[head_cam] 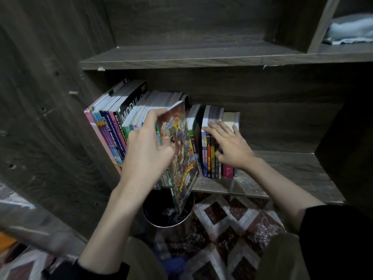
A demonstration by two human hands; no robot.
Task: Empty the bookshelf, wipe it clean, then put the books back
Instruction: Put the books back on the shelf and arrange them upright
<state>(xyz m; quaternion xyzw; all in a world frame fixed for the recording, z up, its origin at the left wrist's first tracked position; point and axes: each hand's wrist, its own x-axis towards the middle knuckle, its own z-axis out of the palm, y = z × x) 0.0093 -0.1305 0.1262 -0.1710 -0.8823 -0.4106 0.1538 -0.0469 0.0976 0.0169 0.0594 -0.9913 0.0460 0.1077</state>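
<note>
A dark wooden bookshelf (282, 168) holds a row of books on its lower board. Tall workbooks (113, 126) lean at the left end. My left hand (147, 146) grips a bundle of books with a colourful comic (181, 154) outermost, tilted and sticking out past the shelf's front edge. To the right stand several small paperbacks (212, 158). My right hand (230, 144) rests on their tops and spines with fingers spread and straight. The right part of that board is bare.
The shelf above (181, 55) holds nothing, and its right compartment has folded pale cloth (351, 31). A dark round bin (167, 213) stands on the floor just below the comic. A patterned rug (238, 223) covers the floor. My knees are at the bottom edge.
</note>
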